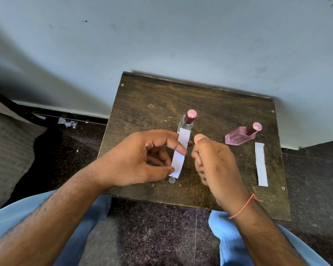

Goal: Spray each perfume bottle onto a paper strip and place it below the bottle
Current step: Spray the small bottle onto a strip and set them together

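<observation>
A clear perfume bottle with a dark red, pink-topped cap stands at the middle of the small wooden table. My left hand pinches a white paper strip between thumb and forefinger, just in front of that bottle. My right hand hovers beside the strip with fingers curled in; whether it holds anything I cannot tell. A pink perfume bottle stands to the right, and a second white strip lies flat in front of it. A small clear cap rests on the table under the held strip.
The table stands against a pale blue wall. My knees in blue trousers flank its front edge. Scraps of paper lie on the dark floor at the left, near a grey cushion.
</observation>
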`<state>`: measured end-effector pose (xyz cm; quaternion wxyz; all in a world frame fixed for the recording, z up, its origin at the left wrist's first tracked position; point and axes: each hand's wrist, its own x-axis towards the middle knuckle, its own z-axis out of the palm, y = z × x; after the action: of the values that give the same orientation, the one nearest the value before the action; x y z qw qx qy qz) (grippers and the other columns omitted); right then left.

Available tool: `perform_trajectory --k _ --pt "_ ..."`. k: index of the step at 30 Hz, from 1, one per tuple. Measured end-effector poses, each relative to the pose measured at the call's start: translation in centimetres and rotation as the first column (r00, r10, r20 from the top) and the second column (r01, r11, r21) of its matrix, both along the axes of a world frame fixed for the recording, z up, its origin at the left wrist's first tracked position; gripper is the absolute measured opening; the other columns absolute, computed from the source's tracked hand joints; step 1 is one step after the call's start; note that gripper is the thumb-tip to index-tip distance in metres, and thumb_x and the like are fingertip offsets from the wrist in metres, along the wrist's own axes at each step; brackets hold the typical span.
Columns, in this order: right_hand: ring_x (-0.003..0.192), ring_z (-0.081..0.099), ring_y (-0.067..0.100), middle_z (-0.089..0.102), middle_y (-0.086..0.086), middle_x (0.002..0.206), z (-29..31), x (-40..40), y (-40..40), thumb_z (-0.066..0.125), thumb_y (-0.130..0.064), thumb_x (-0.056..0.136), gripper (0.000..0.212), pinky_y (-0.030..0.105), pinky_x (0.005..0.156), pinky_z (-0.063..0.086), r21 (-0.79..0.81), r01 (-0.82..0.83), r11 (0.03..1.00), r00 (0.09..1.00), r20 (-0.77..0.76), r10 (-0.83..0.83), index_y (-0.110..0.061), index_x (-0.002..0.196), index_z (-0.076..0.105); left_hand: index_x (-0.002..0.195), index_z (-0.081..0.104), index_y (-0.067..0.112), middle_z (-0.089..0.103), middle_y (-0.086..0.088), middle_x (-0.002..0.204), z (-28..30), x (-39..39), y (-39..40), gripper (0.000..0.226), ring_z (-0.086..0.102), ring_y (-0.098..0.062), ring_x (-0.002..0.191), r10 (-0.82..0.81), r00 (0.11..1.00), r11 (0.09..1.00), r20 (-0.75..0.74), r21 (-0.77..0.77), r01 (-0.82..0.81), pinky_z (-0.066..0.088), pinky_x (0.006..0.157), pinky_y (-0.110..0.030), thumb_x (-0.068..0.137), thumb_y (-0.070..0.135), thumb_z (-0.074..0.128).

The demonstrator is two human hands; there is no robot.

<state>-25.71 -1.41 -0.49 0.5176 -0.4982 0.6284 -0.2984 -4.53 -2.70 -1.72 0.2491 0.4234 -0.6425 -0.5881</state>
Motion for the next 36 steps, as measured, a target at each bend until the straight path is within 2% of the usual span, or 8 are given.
perform_trajectory --k 8,11,13,15,20,27,30,36 --pt "0.058 0.029 0.021 0.032 0.005 0.061 0.4 0.0 0.1 0.046 -0.075 0.09 0.075 0.055 0.056 0.025 -0.041 -0.024 0.999 1.0 0.014 0.025 -0.003 0.072 0.039 0.131 0.069 0.023 0.065 0.017 0.136 -0.2 0.2 -0.2 0.061 0.078 -0.018 0.081 0.03 0.999 0.999 -0.031 0.016 -0.03 0.069 0.077 -0.038 0.084 -0.012 0.084" --pt "0.058 0.03 0.021 0.034 0.006 0.061 0.4 0.1 0.1 0.045 -0.075 0.091 0.077 0.055 0.057 0.025 -0.053 -0.051 0.997 0.999 -0.001 0.051 -0.001 0.072 0.04 0.137 0.065 0.026 0.072 0.018 0.116 -0.4 0.6 -0.3 0.069 0.076 -0.014 0.077 0.048 0.999 0.998 -0.019 0.04 -0.047 0.065 0.072 -0.032 0.084 -0.013 0.084" --pt "0.058 0.031 0.021 0.035 0.007 0.062 0.5 0.1 0.0 0.045 -0.076 0.09 0.08 0.056 0.058 0.027 -0.053 -0.063 0.997 0.998 -0.022 0.062 0.002 0.074 0.041 0.14 0.063 0.03 0.077 0.01 0.097 -0.5 1.2 -0.3 0.073 0.075 -0.013 0.075 0.062 0.998 0.997 0.012 0.052 -0.063 0.063 0.07 -0.027 0.085 -0.012 0.084" --pt "0.058 0.032 0.021 0.036 0.011 0.062 0.5 0.2 0.0 0.045 -0.077 0.09 0.083 0.057 0.058 0.029 -0.049 -0.08 0.996 0.996 -0.03 0.079 0.004 0.075 0.041 0.142 0.06 0.034 0.077 0.012 0.094 -0.6 2.1 -0.3 0.076 0.075 -0.013 0.076 0.088 0.994 0.995 0.072 0.035 -0.091 0.063 0.071 -0.026 0.085 -0.011 0.084" --pt "0.059 0.031 0.022 0.034 0.03 0.067 0.8 0.4 0.0 0.044 -0.077 0.092 0.085 0.056 0.058 0.03 -0.063 -0.11 0.992 0.994 -0.026 0.109 0.007 0.077 0.041 0.149 0.053 0.042 0.055 0.026 0.136 -1.4 3.6 -0.5 0.082 0.078 -0.017 0.09 0.13 0.947 0.988 0.295 -0.118 -0.098 0.068 0.078 -0.033 0.087 -0.004 0.084" --pt "0.06 0.031 0.024 0.033 0.024 0.066 0.8 -0.1 0.0 0.045 -0.077 0.092 0.086 0.056 0.058 0.03 -0.056 -0.13 0.99 0.991 -0.014 0.129 0.007 0.078 0.041 0.153 0.052 0.035 0.051 0.023 0.147 -1.7 3.6 -0.7 0.082 0.078 -0.007 0.085 0.19 0.91 0.975 0.369 -0.18 -0.131 0.052 0.067 -0.006 0.085 0.003 0.084" --pt "0.059 0.029 0.023 0.034 0.012 0.064 0.8 -0.4 0.1 0.045 -0.078 0.09 0.087 0.055 0.058 0.028 -0.04 -0.139 0.99 0.99 0.006 0.139 0.008 0.077 0.041 0.155 0.051 0.036 0.049 0.02 0.151 -1.7 3.5 -0.8 0.084 0.077 0.0 0.084 0.21 0.894 0.971 0.395 -0.191 -0.143 0.05 0.071 -0.002 0.084 0.006 0.085" --pt "0.059 0.03 0.023 0.034 0.01 0.065 0.9 -0.6 0.0 0.045 -0.079 0.091 0.086 0.055 0.058 0.028 -0.037 -0.148 0.988 0.989 0.001 0.148 0.006 0.076 0.042 0.159 0.047 0.038 0.043 0.022 0.164 -1.8 3.9 -1.1 0.089 0.076 0.001 0.081 0.168 0.877 0.983 0.45 -0.147 -0.113 0.05 0.076 -0.001 0.084 0.011 0.085"
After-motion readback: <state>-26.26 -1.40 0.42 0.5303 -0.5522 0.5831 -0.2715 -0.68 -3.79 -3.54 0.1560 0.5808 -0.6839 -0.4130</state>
